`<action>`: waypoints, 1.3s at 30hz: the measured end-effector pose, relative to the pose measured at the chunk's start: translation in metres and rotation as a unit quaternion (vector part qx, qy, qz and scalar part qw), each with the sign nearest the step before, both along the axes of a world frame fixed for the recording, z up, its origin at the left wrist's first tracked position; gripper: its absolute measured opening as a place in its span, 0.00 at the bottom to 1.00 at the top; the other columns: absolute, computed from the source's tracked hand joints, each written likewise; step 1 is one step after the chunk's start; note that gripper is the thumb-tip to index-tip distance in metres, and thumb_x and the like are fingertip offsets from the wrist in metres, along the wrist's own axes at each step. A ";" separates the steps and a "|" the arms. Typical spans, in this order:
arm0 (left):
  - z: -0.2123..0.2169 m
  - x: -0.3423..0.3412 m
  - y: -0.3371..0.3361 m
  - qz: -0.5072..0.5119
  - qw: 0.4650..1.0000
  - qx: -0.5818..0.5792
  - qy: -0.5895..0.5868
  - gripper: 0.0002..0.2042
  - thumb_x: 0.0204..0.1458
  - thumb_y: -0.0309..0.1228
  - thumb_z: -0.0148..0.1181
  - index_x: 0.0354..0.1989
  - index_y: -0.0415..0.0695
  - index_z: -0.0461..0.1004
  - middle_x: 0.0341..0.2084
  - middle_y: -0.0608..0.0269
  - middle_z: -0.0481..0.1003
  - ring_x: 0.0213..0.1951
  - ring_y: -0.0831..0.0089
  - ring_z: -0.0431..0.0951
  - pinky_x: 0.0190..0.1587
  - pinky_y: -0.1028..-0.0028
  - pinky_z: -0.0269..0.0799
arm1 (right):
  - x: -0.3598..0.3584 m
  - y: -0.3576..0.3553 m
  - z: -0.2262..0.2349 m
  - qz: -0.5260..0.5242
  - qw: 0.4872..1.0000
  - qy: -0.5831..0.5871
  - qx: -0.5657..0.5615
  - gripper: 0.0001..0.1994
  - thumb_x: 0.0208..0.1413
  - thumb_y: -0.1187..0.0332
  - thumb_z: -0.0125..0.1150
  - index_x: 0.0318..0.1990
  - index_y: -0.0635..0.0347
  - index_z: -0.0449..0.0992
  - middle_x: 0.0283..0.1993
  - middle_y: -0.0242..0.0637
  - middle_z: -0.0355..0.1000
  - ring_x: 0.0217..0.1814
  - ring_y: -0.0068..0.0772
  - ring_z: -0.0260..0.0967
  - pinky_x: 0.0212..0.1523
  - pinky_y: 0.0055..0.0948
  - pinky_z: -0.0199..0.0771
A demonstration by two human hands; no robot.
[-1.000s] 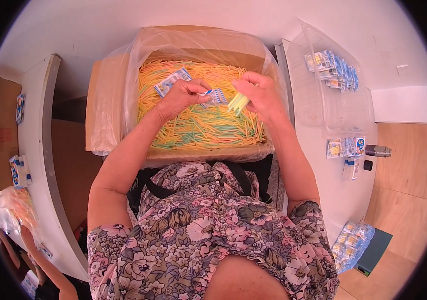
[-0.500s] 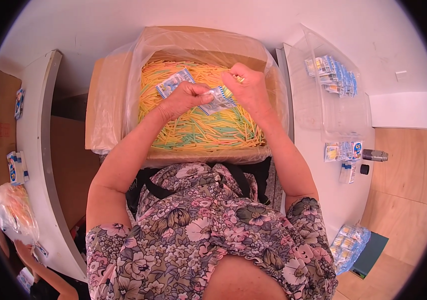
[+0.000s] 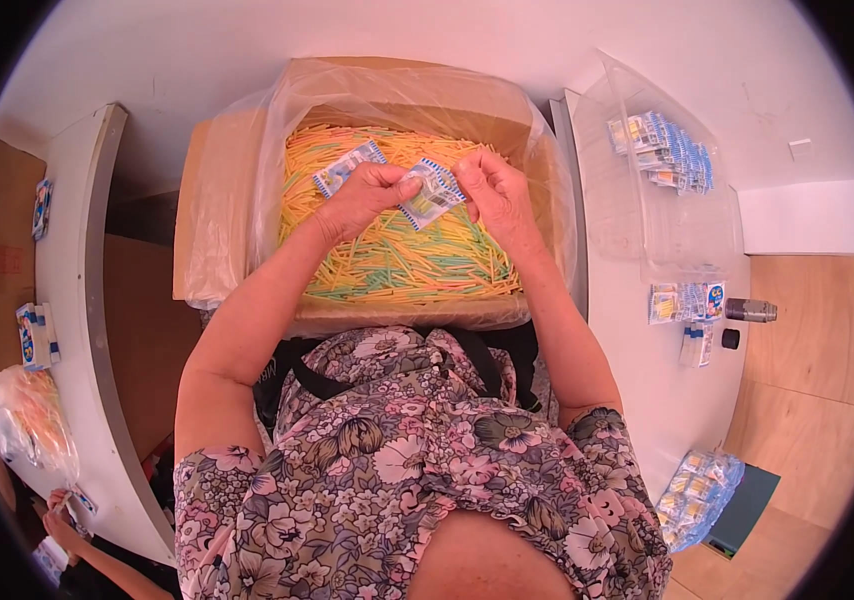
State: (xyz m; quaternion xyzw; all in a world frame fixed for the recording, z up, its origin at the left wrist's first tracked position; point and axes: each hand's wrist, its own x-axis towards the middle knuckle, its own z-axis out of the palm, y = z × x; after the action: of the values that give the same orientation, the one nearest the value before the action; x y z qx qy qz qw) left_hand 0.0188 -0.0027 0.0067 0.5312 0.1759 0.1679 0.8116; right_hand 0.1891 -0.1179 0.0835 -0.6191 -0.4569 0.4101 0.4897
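Over a cardboard box (image 3: 217, 200) lined with clear plastic, I hold a small printed packet (image 3: 434, 203) with blue striped ends. My left hand (image 3: 362, 198) pinches its left side between thumb and fingers. My right hand (image 3: 497, 195) has its fingertips closed at the packet's upper right edge. The box is filled with thin yellow, orange and green sticks (image 3: 387, 265). Another similar packet (image 3: 349, 166) lies on the sticks, just beyond my left hand.
On the right, a clear plastic bin (image 3: 682, 235) holds stacked packets (image 3: 662, 150). Nearby stand more packets (image 3: 685, 302) and a dark cylinder (image 3: 751, 310). A blue-tinted bag of packets (image 3: 697, 498) lies lower right. At left are a bag of sticks (image 3: 27, 415) and another person's hand (image 3: 62, 520).
My right hand has opened out of its fist, dropped the sticks it held from view, and now pinches the packet's edge. The packet is turned flatter. The other person's hand has shifted slightly.
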 end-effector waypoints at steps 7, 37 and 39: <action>0.000 0.000 0.003 0.004 1.000 0.025 0.012 0.11 0.57 0.34 0.56 0.41 0.39 0.77 0.33 0.70 0.77 0.36 0.84 0.72 0.44 0.78 0.68 | 0.009 -0.006 0.018 -0.044 0.998 0.035 0.038 0.08 0.60 0.69 0.53 0.39 0.65 0.73 0.26 0.29 0.69 0.23 0.17 0.66 0.25 0.17 0.69; -0.005 -0.005 0.005 -0.018 0.999 -0.009 0.037 0.11 0.60 0.34 0.52 0.41 0.40 0.75 0.34 0.72 0.74 0.37 0.83 0.71 0.42 0.78 0.68 | -0.010 0.011 0.004 -0.041 0.911 -0.352 0.212 0.07 0.52 0.72 0.61 0.32 0.69 0.76 0.35 0.36 0.73 0.37 0.26 0.69 0.39 0.25 0.69; -0.010 -0.004 0.004 -0.012 0.999 -0.023 0.021 0.11 0.60 0.34 0.52 0.41 0.41 0.75 0.34 0.72 0.74 0.37 0.84 0.70 0.42 0.78 0.68 | -0.011 0.013 -0.008 -0.002 0.925 -0.306 0.225 0.09 0.50 0.71 0.63 0.37 0.67 0.75 0.36 0.36 0.73 0.37 0.26 0.69 0.40 0.25 0.69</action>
State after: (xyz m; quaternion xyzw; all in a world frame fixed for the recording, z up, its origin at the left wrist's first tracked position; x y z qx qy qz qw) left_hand 0.0150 0.0010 -0.0033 0.5177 0.1907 0.1427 0.8217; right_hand 0.1784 -0.1050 0.0754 -0.5892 -0.6632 0.0862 0.4535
